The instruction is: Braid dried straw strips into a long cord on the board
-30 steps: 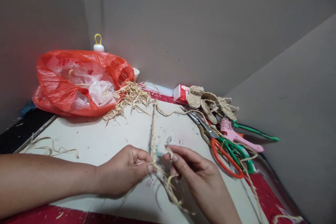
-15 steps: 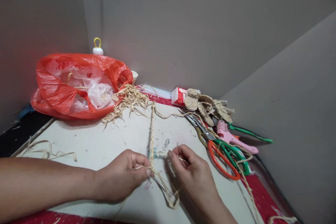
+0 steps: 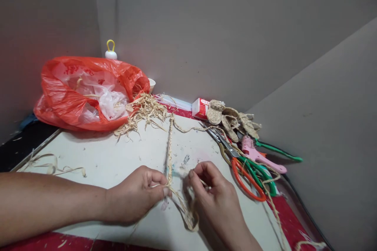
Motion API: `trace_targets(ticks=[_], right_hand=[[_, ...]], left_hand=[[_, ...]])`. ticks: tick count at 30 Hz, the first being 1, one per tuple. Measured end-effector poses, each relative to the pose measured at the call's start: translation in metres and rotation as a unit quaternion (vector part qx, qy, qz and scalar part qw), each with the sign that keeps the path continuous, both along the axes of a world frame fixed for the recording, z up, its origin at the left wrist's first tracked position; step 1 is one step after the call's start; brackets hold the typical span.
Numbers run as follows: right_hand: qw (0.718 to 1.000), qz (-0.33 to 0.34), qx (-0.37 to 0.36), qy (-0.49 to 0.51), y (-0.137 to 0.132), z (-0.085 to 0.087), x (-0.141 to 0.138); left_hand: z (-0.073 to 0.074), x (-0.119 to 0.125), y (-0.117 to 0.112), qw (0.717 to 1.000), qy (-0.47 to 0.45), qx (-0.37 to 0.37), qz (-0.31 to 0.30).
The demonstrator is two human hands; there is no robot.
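Note:
A narrow braid of pale straw-like fibre runs from the far side of the white board down to my left hand. Thumb and fingers of that hand pinch the braid's near end. Loose strands hang in a loop from the pinch, between my two hands. To the right of the braid, my right hand is closed, thumb against forefinger, on a thin fibre strand. The part of that strand inside the palm is mostly hidden.
At the back left sits a red plastic bag, beside a heap of loose fibre. Orange-handled scissors, a pink glue gun and woven fibre pieces lie at right. A small red-white box stands behind.
My hands hold nearly the same places. The strand that ran from the braid to my right hand now looks blurred and lower. The view has shifted slightly.

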State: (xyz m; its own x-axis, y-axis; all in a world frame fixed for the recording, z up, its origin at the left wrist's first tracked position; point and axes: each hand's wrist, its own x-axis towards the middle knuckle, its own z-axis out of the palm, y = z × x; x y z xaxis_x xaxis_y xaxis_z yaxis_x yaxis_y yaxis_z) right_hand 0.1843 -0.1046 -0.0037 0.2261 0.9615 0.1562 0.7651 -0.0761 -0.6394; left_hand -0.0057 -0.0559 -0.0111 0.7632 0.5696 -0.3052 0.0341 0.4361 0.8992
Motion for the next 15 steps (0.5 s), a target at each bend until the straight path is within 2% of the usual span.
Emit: trace_targets(ticks=[3, 5, 6, 8, 11, 13, 15], right_hand=[[0.994, 0.018, 0.079, -0.08, -0.003, 0.001, 0.0], [0.991, 0.043, 0.114, -0.051, -0.006, 0.005, -0.006], [0.994, 0.056, 0.097, -0.01, -0.008, 0.007, -0.01], [0.992, 0.089, 0.004, 0.094, -0.012, 0.011, -0.02], [0.956, 0.153, -0.135, 0.209, -0.014, 0.012, -0.032], [0.945, 0.173, -0.163, 0.223, -0.012, 0.009, -0.034], [0.947, 0.175, -0.163, 0.214, -0.01, 0.007, -0.033]], left_hand=[[0.002, 0.0, 0.0, 1.0, 0.001, 0.0, -0.003], [0.002, 0.0, -0.001, 1.0, 0.004, -0.001, -0.003], [0.001, 0.0, -0.001, 1.0, 0.005, -0.003, -0.003], [0.001, 0.0, -0.001, 1.0, -0.006, 0.0, -0.006], [0.001, 0.001, -0.001, 0.999, -0.044, 0.024, -0.019], [0.001, 0.0, -0.001, 0.999, -0.037, 0.029, -0.024], [0.001, 0.0, 0.0, 0.999, -0.006, 0.03, -0.025]])
